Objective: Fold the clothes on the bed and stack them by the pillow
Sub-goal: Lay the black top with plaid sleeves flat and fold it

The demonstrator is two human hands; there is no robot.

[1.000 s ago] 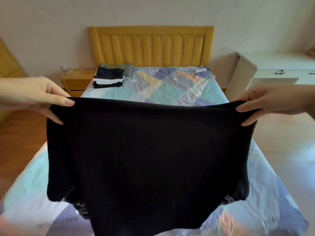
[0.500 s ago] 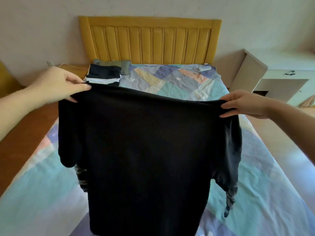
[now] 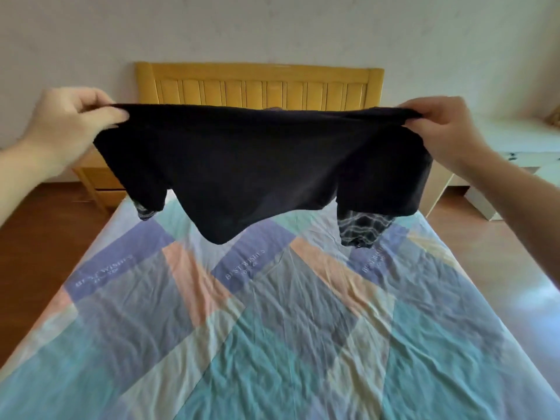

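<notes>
Aloft, black shirt stretched above bed, left hand and right hand pinching its corners

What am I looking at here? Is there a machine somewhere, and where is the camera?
There is no machine. A person wears one wide-angle camera on the head, looking forward and down, so you see the scene much as they do. The left hand and the right hand each pinch an upper corner of a black shirt, holding it spread in the air above the bed. Patterned sleeve ends hang below it on both sides. The bed has a crumpled patchwork sheet in blue, teal and peach, and a yellow wooden headboard stands behind. A wooden nightstand is at the left, white furniture at the right. The shirt hides the pillow end, so no stack is visible.
</notes>
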